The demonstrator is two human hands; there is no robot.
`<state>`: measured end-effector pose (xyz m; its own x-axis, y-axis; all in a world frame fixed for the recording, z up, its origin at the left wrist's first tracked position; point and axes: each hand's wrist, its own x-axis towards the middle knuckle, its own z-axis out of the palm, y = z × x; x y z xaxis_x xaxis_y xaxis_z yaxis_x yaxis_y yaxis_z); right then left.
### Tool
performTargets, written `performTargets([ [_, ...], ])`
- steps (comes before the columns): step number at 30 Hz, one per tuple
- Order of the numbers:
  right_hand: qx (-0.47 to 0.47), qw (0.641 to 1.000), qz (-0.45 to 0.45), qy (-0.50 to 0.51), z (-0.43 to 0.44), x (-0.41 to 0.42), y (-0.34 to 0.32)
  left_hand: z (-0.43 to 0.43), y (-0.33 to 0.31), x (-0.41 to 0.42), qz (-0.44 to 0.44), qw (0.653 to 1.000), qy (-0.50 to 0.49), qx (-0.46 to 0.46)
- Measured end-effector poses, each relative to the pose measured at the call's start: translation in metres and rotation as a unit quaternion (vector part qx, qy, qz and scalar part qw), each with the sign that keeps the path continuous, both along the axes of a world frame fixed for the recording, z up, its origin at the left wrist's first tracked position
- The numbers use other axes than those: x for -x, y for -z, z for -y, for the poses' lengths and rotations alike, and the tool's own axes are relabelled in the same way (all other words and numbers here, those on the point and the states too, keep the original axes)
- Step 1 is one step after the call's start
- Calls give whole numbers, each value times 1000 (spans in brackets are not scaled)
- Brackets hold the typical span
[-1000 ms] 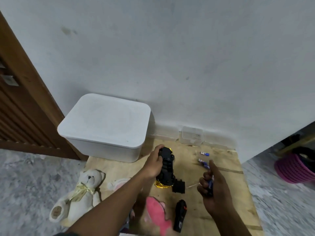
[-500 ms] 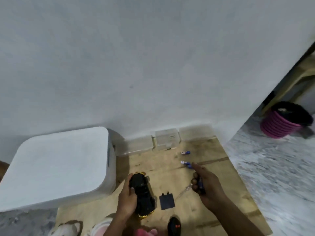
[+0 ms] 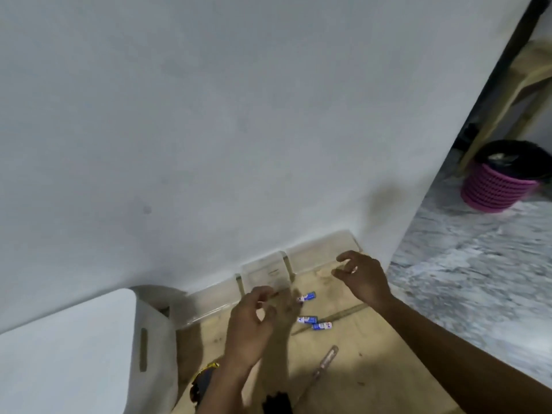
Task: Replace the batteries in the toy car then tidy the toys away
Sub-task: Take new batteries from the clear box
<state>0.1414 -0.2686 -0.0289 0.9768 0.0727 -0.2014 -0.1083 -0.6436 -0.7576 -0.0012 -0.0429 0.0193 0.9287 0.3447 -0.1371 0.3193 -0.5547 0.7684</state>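
Observation:
Three small blue batteries lie on the plywood board (image 3: 367,363): one (image 3: 307,296) near the wall, two more (image 3: 307,319) (image 3: 322,326) just in front of it. My left hand (image 3: 254,324) hovers empty beside them, fingers curled and apart. My right hand (image 3: 361,276) is raised open near a clear plastic box (image 3: 265,274) against the wall. The black and yellow toy car (image 3: 204,382) lies on the board under my left forearm, mostly hidden. A clear-handled screwdriver (image 3: 324,361) lies on the board. The black battery cover (image 3: 276,403) sits at the bottom edge.
A large white lidded storage bin (image 3: 68,360) stands at the left. A white wall rises right behind the board. Grey mottled floor lies to the right, with a pink basket (image 3: 498,189) beside wooden furniture legs.
My left hand let go of the toy car and moved up toward the batteries. My right hand set down what it held and opened, rising toward the wall. The camera tilted upward and rightward.

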Motion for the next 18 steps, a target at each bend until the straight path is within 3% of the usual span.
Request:
performTargets([
  [4,145,980,57,-124,11,-38,9,20,1,-81,-46,988,131,-65],
  [10,279,928,72,-236,11,-67,25,50,37,-146,-112,930,258,-235],
  [18,320,901,129,-264,-1,-70,31,64,63,-156,-103,890,246,-369],
])
